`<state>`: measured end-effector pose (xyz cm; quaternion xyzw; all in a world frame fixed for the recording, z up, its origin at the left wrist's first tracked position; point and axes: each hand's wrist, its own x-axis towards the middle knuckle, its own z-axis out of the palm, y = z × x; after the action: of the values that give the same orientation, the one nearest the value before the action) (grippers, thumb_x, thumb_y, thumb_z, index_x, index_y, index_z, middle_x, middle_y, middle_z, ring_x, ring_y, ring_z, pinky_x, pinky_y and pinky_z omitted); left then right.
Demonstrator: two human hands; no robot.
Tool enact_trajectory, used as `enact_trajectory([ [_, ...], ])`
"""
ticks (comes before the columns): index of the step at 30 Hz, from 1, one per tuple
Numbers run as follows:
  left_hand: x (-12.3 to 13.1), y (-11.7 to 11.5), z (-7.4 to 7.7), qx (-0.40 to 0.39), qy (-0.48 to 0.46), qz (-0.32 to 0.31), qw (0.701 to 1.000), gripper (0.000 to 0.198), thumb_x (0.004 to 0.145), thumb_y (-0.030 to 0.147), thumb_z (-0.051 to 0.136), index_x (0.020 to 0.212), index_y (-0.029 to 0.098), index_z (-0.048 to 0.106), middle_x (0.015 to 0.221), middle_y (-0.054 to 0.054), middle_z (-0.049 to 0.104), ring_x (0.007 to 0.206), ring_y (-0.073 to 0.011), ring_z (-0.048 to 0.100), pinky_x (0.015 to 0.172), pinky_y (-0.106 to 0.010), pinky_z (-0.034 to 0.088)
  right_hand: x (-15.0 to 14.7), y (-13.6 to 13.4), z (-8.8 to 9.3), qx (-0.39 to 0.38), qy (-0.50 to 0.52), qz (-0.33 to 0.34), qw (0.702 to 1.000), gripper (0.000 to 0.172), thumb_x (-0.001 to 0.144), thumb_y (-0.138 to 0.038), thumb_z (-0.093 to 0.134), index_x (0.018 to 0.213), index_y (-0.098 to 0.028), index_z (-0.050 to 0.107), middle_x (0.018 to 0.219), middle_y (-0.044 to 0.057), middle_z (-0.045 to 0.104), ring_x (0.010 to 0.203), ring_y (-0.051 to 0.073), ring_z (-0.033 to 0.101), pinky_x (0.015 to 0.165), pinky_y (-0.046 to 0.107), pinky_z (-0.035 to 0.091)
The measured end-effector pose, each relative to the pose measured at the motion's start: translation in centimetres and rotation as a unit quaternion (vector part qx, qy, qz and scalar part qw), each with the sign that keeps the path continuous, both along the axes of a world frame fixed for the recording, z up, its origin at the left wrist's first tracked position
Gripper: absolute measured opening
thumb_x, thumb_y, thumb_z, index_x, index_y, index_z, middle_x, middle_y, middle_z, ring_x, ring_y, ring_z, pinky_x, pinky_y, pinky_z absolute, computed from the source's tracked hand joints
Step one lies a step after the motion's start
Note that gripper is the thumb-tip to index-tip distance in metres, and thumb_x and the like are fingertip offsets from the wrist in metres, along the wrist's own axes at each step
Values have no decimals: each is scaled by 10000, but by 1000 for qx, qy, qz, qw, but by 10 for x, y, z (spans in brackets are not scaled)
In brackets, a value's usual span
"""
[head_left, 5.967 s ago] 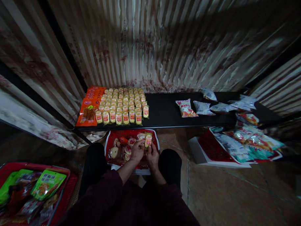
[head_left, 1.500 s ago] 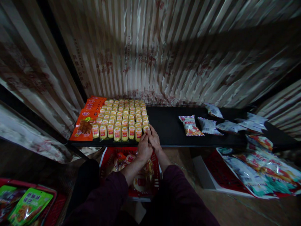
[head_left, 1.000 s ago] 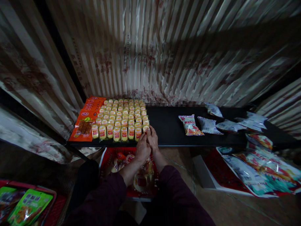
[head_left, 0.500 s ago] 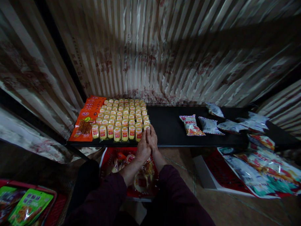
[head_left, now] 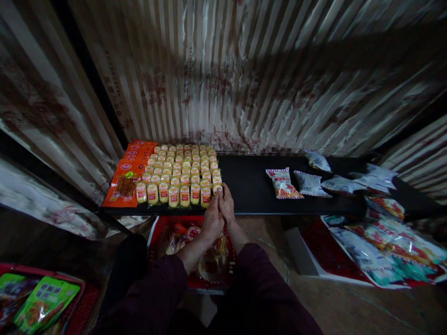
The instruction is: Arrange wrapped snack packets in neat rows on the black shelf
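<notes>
Several rows of small yellow snack packets (head_left: 181,173) stand on a black shelf (head_left: 252,188). My left hand (head_left: 212,221) and my right hand (head_left: 227,206) are pressed side by side at the front right corner of the rows. Their fingers close on a yellow packet (head_left: 218,189) at the end of the front row. Below my wrists sits a red basket (head_left: 194,254) with more wrapped snacks in it.
Flat orange packs (head_left: 130,171) lie left of the rows. A red and white bag (head_left: 283,183) and several pale bags (head_left: 346,179) lie at the shelf's right. Large bags (head_left: 382,241) are piled on the floor at right. A second red basket (head_left: 39,303) stands lower left.
Six seconds ago both hands held a packet over the red basket; they have since risen to the shelf's front row. Over the last second they have hardly moved.
</notes>
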<state>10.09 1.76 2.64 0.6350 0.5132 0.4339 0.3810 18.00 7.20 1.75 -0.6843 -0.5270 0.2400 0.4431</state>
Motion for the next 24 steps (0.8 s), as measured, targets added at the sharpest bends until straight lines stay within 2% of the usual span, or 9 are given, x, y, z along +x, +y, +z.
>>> enact_trajectory([
  [3, -2, 0, 2, 0, -3, -12, 1000, 632, 796, 108, 448, 1424, 74, 379, 1447, -165, 450, 1349, -226, 416, 1156, -369, 306, 1, 0, 0, -2, -7, 5, 1000, 700, 881, -515, 271, 1356, -31, 445, 1367, 209, 505, 1302, 266, 440, 1118, 417, 304],
  [8, -7, -3, 7, -20, 15, -11, 1000, 678, 739, 38, 443, 1413, 95, 399, 1467, -140, 431, 1375, -215, 378, 1170, -368, 281, 0, -4, -1, 1, -1, -11, 1000, 643, 880, -501, 291, 1348, -96, 463, 1386, 164, 504, 1311, 252, 424, 1123, 437, 292],
  [14, -12, -8, 14, -10, 26, -17, 999, 650, 728, 20, 420, 1371, 113, 453, 1424, -123, 487, 1343, -207, 422, 1161, -371, 307, -2, -13, 2, 16, 12, -45, 999, 606, 879, -441, 298, 1319, -70, 487, 1357, 177, 521, 1281, 245, 450, 1115, 413, 301],
  [20, -18, -19, 15, 36, 52, -34, 997, 586, 713, -21, 398, 1240, 169, 571, 1352, -89, 558, 1296, -194, 471, 1141, -415, 346, 0, -36, 4, 79, 15, -80, 994, 503, 896, -412, 305, 1235, -134, 551, 1280, 139, 580, 1209, 228, 496, 1070, 416, 347],
  [24, -20, -33, 11, 36, 84, -30, 995, 481, 729, -27, 393, 1104, 147, 641, 1269, -110, 607, 1213, -193, 540, 1099, -386, 397, 0, -59, 8, 124, 18, -95, 988, 475, 906, -414, 308, 1177, -138, 583, 1212, 136, 609, 1136, 213, 541, 1018, 379, 396],
])
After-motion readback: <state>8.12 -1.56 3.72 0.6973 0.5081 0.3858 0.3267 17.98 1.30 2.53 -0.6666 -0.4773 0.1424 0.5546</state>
